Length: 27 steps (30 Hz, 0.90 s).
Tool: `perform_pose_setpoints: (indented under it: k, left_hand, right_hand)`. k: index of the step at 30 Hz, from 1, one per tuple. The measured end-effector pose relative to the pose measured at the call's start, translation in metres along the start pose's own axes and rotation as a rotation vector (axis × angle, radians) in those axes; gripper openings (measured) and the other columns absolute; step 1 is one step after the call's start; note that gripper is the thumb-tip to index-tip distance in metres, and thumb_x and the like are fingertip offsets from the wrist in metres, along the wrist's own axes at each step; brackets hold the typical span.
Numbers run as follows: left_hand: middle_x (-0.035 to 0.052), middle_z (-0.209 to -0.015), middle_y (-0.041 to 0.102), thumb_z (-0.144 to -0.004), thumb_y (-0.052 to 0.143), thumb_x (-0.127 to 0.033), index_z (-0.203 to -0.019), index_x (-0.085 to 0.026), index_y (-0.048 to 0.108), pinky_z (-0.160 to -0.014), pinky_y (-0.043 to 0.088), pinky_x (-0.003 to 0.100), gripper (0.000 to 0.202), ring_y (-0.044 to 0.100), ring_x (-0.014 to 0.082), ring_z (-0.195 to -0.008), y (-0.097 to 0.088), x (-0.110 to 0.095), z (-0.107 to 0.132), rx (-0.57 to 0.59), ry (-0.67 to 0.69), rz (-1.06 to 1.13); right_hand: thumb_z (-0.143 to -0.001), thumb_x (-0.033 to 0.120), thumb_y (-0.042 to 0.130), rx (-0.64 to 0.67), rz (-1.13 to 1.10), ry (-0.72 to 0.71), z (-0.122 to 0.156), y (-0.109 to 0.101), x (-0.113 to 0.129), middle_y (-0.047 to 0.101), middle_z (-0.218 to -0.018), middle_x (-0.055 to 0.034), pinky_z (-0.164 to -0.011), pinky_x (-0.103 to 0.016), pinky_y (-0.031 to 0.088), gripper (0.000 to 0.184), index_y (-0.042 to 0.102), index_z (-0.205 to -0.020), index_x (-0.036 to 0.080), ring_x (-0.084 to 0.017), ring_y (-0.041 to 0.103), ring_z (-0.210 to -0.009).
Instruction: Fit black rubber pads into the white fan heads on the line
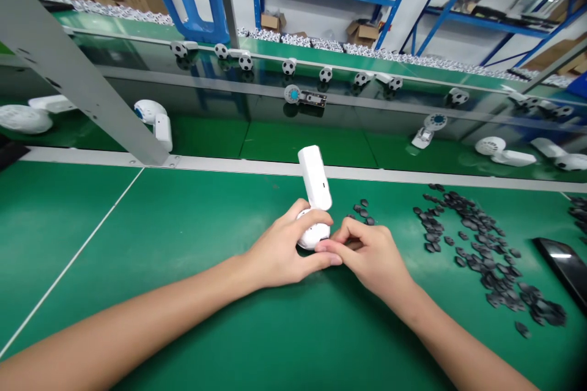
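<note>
White handheld fan (314, 186) stands upright in your left hand (282, 244), its round head clasped over the green belt (92, 238). Your right hand (367, 253) is curled against the head; whether it pinches anything is hidden. You're working at the head, so keep the left grip steady. Black pieces (477, 244) lie to the right.

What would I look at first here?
First you'd spot the white plastic gadget gripped by the left hand, right hand beside it, on the green belt. To the right lies a heap of small black flat pieces. Farther back, little black-and-white ball shapes stand in a row.
</note>
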<state>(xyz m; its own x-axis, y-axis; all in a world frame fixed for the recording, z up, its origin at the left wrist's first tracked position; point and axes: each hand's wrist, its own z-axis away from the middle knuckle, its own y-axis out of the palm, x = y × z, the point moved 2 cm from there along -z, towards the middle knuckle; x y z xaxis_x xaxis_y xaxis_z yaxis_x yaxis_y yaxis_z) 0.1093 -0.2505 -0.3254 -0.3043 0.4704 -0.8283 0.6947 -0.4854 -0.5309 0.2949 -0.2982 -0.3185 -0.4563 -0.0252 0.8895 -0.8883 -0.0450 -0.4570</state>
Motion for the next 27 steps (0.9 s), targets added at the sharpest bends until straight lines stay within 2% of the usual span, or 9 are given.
perform_pose_setpoints:
  k: [5, 7, 9, 12, 15, 18, 24, 27]
  left_hand:
    - [0.0026, -0.108, 0.054, -0.087, 0.079, -0.045, -0.117, -0.027, 0.064, -0.081, 0.048, 0.032, 0.038, 0.058, 0.0194, -0.090, 0.000, 0.000, -0.002, 0.013, -0.013, 0.005]
    - [0.0019, -0.107, 0.056, -0.089, 0.078, -0.042, -0.116, -0.027, 0.065, -0.084, 0.047, 0.031, 0.034, 0.059, 0.0193, -0.093, -0.001, 0.000, -0.003, 0.021, 0.002, 0.053]
    - [0.0017, -0.106, 0.059, -0.093, 0.073, -0.039, -0.116, -0.026, 0.065, -0.088, 0.046, 0.031, 0.028, 0.059, 0.0192, -0.096, -0.004, 0.000, -0.003, 0.012, 0.026, 0.109]
    - [0.0020, -0.107, 0.061, -0.098, 0.067, -0.038, -0.117, -0.025, 0.065, -0.084, 0.044, 0.030, 0.023, 0.058, 0.0174, -0.090, -0.009, 0.003, -0.001, -0.028, 0.006, 0.175]
    - [0.0007, -0.102, 0.061, -0.098, 0.067, -0.041, -0.114, -0.024, 0.065, -0.073, 0.040, 0.027, 0.024, 0.052, 0.0147, -0.080, -0.012, 0.006, 0.001, -0.026, -0.073, 0.276]
    - [-0.0020, -0.091, 0.057, -0.097, 0.068, -0.041, -0.109, -0.023, 0.064, -0.067, 0.036, 0.025, 0.022, 0.046, 0.0121, -0.072, -0.013, 0.007, 0.002, -0.017, -0.127, 0.405]
    - [-0.0041, -0.079, 0.052, -0.095, 0.068, -0.036, -0.106, -0.020, 0.063, -0.062, 0.035, 0.023, 0.020, 0.043, 0.0103, -0.066, -0.012, 0.003, 0.001, -0.026, -0.164, 0.550]
    - [-0.0048, -0.077, 0.052, -0.094, 0.069, -0.035, -0.105, -0.020, 0.064, -0.062, 0.035, 0.022, 0.019, 0.043, 0.0095, -0.065, -0.012, 0.002, 0.000, -0.033, -0.167, 0.571]
  right_hand:
    - [-0.091, 0.041, 0.077, 0.063, 0.089, -0.128, -0.007, -0.001, -0.005, 0.071, -0.072, 0.0011, -0.061, -0.026, 0.050, 0.034, 0.060, -0.070, 0.021, -0.015, 0.063, -0.065]
    - [-0.099, 0.043, 0.066, 0.136, 0.150, -0.221, -0.010, -0.006, -0.005, 0.070, -0.076, 0.0001, -0.066, -0.026, 0.050, 0.033, 0.063, -0.074, 0.021, -0.015, 0.063, -0.069]
    - [-0.107, 0.044, 0.050, 0.189, 0.126, -0.251, -0.014, -0.017, -0.006, 0.073, -0.086, -0.0025, -0.071, -0.027, 0.053, 0.036, 0.069, -0.087, 0.022, -0.016, 0.066, -0.077]
    - [-0.111, 0.045, 0.037, 0.107, 0.118, -0.178, -0.021, -0.045, -0.012, 0.075, -0.096, -0.0048, -0.071, -0.028, 0.055, 0.043, 0.074, -0.110, 0.022, -0.018, 0.069, -0.081]
    - [-0.108, 0.044, 0.048, 0.019, 0.351, -0.157, -0.025, -0.071, -0.019, 0.076, -0.097, -0.0047, -0.078, -0.032, 0.055, 0.036, 0.077, -0.107, 0.024, -0.020, 0.070, -0.085]
    - [-0.105, 0.040, 0.057, 0.047, 0.509, -0.182, -0.028, -0.081, -0.025, 0.076, -0.102, -0.0044, -0.083, -0.034, 0.054, 0.027, 0.080, -0.103, 0.026, -0.022, 0.070, -0.090]
    - [-0.098, 0.043, 0.068, 0.089, 0.631, -0.183, -0.030, -0.069, -0.031, 0.072, -0.101, -0.0035, -0.079, -0.033, 0.053, 0.021, 0.080, -0.106, 0.028, -0.020, 0.069, -0.086]
    - [-0.103, 0.040, 0.060, 0.084, 0.707, -0.191, -0.030, -0.062, -0.029, 0.070, -0.099, -0.0034, -0.079, -0.033, 0.051, 0.022, 0.077, -0.103, 0.026, -0.020, 0.067, -0.086]
